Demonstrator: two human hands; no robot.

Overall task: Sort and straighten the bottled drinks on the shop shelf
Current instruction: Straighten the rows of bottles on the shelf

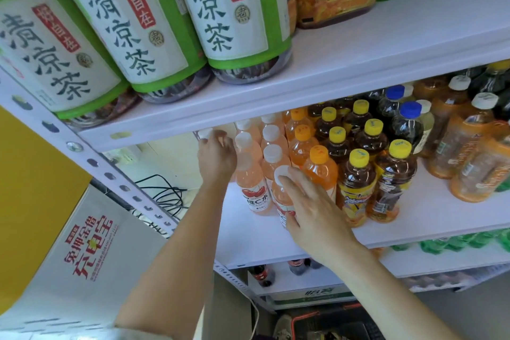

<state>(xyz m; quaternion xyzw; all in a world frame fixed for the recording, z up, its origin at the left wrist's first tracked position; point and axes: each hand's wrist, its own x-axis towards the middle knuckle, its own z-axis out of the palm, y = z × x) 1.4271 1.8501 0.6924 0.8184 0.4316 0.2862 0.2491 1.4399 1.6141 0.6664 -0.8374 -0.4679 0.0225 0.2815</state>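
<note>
Rows of small bottles stand on the white middle shelf [276, 240]. At the left are pink white-capped drinks [252, 174]; my left hand [216, 156] reaches deep under the upper shelf and grips one white-capped pink bottle [205, 133] at its neck. My right hand [311, 207] wraps round the front pink bottle [281, 193] of the second row, its white cap showing above my fingers. To the right stand orange-capped orange drinks [320, 171], then yellow-capped dark tea bottles [357, 182].
Blue-capped dark bottles [408, 121] and white-capped orange tea bottles [469, 143] fill the right of the shelf. Big green-labelled tea bottles [132, 27] stand on the upper shelf. Black cables [165, 193] lie behind the upright. Cola bottles [260, 274] sit below.
</note>
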